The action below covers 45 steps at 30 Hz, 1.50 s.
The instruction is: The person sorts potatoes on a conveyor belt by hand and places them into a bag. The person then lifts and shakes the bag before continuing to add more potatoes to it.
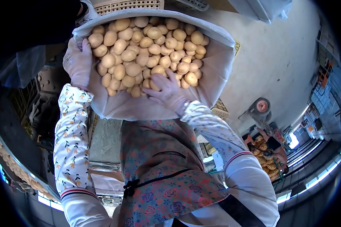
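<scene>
A crate lined with white cloth [218,68] is in front of me, filled with many pale, round potatoes [143,56]. At its left side, my gloved left hand [78,63] is closed on the lined rim, thumb toward the inside. My right hand [166,90], also gloved, lies over the potatoes near the side closest to me. Its fingers are spread and touch several of them; no potato is clearly gripped.
Another person's sleeve and gloved hand [88,12] are by the crate's upper left corner. A cream plastic crate [129,5] stands behind. Potatoes lie along a curved-looking conveyor [19,151] at left. A wheeled cart [260,107] and another person [278,151] near filled sacks are at right.
</scene>
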### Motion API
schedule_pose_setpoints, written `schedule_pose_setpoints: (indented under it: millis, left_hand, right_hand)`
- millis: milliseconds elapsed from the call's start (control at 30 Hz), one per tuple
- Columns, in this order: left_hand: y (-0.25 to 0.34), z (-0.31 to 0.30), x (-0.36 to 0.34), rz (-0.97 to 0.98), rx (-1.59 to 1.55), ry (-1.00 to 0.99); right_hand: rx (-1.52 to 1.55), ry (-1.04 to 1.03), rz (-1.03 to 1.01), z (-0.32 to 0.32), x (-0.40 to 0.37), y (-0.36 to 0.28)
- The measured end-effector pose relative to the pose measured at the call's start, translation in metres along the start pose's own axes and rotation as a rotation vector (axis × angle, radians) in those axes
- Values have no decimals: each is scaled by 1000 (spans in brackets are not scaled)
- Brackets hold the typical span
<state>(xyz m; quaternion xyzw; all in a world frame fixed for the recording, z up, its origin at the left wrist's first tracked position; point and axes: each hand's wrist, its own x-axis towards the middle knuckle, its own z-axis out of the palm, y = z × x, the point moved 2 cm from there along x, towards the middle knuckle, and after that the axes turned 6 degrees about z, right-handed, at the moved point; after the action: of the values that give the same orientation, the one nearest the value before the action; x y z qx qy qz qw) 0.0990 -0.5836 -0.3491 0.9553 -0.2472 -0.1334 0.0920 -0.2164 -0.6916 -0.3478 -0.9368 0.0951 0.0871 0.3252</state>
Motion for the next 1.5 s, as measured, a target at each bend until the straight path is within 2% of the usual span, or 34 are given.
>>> schedule_pose_setpoints:
  millis: [67, 133, 200, 233, 267, 333, 400, 467, 500, 567, 667, 733, 833, 933, 1000, 1133, 1200, 1267, 1333, 1433, 1500]
  left_hand:
    - [1, -2, -1, -4, 4, -11]
    - [2, -2, -1, -15, -16, -28]
    - [3, -3, 0, -32, 4, -47]
    - [3, -4, -1, -34, 9, -44]
    - [3, -5, -3, -36, 17, -44]
    - [5, -6, -6, -37, 0, -37]
    - [4, -6, -5, -29, -12, -28]
    - [3, -5, -5, -36, -22, -24]
    - [4, -6, -4, -50, -16, -39]
    - [4, -6, -5, -50, -13, -30]
    - [5, -8, -3, -56, -29, -73]
    - [3, -6, -5, -52, -39, -62]
    - [6, -7, -2, -62, -68, -46]
    - [6, -6, -7, -61, -53, -39]
    - [6, -6, -3, -57, -41, -29]
    - [-1, -3, -2, -41, 30, -36]
    - [1, 0, 0, -32, 33, -33]
    - [4, -3, 0, -41, -8, -31]
    - [-1, 0, 1, -29, -7, -17]
    - [2, 0, 3, -26, -15, -20]
    - [2, 0, 3, -16, -18, -17]
  right_hand:
    - [3, -90, 214, -30, -13, 13]
    - [-203, 18, 335, -40, -34, 33]
    - [-265, 15, 444, -51, -43, 42]
    - [-126, 163, 555, -52, -40, 44]
    - [-145, 304, 568, -54, -33, 46]
    - [-164, 419, 363, -67, 8, 43]
    - [4, 376, 248, -65, 64, 41]
    - [-104, 394, 138, -51, 115, 54]
    - [-100, 328, 258, -50, 132, 56]
    - [-155, 418, 271, -3, 132, 77]
    - [-21, 402, 290, 3, 78, 50]
    - [-133, 132, 309, -6, 32, 22]
    - [75, 138, 488, -15, 7, 1]
    - [34, 315, 268, -35, 67, 9]
    - [42, 288, 359, -22, 126, 21]
    - [-248, 38, 480, 3, 177, 16]
    - [-249, 21, 492, 0, 165, 20]
    - [-93, 116, 434, -7, 116, 18]
    - [-29, 117, 452, -15, 82, 16]
    - [-107, -43, 541, -19, 39, 25]
    - [-149, -69, 543, -22, 36, 37]
